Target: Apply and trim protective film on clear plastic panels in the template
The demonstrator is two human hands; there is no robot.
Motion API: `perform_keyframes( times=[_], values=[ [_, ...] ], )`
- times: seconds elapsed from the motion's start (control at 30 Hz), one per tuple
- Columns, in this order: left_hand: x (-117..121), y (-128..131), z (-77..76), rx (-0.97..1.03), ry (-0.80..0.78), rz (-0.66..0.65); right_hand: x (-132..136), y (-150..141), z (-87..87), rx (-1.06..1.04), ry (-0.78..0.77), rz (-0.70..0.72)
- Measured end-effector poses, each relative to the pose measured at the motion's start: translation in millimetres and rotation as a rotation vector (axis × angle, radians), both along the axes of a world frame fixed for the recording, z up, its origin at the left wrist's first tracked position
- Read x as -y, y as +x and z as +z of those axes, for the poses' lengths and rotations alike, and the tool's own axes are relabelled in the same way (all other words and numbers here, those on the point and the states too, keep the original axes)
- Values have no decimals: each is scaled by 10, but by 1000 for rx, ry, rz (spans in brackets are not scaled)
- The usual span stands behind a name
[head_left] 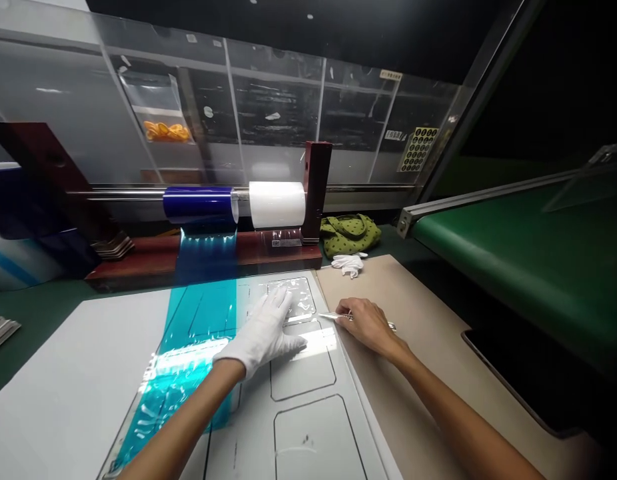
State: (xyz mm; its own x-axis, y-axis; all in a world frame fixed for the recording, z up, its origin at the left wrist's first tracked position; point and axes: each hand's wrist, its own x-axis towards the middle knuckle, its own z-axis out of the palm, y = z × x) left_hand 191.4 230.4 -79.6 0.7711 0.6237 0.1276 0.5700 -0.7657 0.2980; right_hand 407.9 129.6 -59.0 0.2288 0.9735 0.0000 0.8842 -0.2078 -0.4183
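Note:
My left hand (265, 331), in a white glove, lies flat with the fingers stretched out and the thumb to the right. Beneath its fingertips is clear film (301, 299) over a white board (308, 380) marked with black rounded outlines. My bare right hand (366, 323) is closed round a slim silver pointed tool (332, 315), whose exact kind I cannot make out. Its tip points left at the board's right edge. To the left of my gloved hand, a strip of translucent blue film (198, 313) runs down from the blue roll (199, 205) across the board.
Beside the blue roll, a white roll (277, 205) sits on the same metal rod, held by a dark red wooden stand (316, 190). A green dotted pouch (351, 233) and a crumpled white glove (349, 265) lie behind brown cardboard (383, 280). A dark flat device (518, 380) lies right.

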Motion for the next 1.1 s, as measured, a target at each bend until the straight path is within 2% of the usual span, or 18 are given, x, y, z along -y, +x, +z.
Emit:
perform_keyframes(
  times=[0.13,0.33,0.57,0.67,0.77,0.9,1.03,1.1],
  values=[
    [-105,60,-72,10,-21,-29,-101,30,-77,-71,-29,61],
    [-110,10,-31,32,12,-5,-246,59,-141,-232,-44,147],
    [-250,59,-131,28,164,17,-334,102,-115,-365,-27,215],
    [-233,38,-100,33,240,-3,-259,112,-58,-346,-20,208],
    [11,-81,34,71,338,-22,-30,174,0,-276,4,154],
    [604,-301,184,124,489,-41,461,332,-20,-137,29,26],
    [1248,-496,81,152,590,-83,962,463,-159,-23,38,-69],
    [1584,-578,-10,169,571,-75,1172,490,-227,13,45,-92]
  ],
)
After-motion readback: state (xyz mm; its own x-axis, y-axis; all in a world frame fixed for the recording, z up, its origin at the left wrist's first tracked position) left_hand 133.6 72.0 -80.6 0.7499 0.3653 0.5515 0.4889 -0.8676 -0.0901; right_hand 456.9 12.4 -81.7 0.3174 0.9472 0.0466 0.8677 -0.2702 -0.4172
